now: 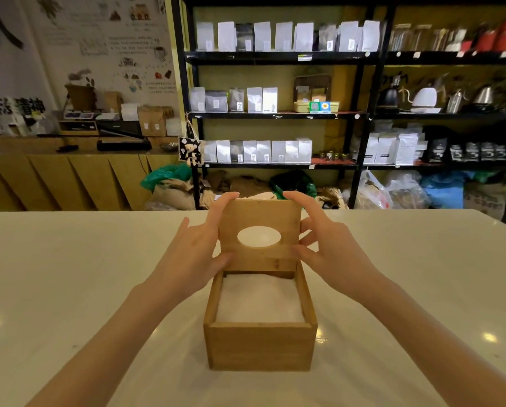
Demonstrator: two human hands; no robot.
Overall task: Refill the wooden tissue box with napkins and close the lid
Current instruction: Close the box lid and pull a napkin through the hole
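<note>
Two bare forearms, sleeveless, ringless hands (pixel 331 251)

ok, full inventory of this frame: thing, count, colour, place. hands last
box: 1, light wood, centre of the table, open
lid: 1, wood with an oval hole, upright at the box's far edge
napkins: 1 stack, white, inside the box
table: 1, cream, glossy, foreground
shelves: black, back wall, holding many white, grey and black bags
kettles: several, white, black and steel, right middle shelf
counter: 1, wood, back left, cluttered
sacks: several, floor under the shelves
left hand: 1, gripping the lid's left edge
right hand: 1, gripping the lid's right edge
</note>
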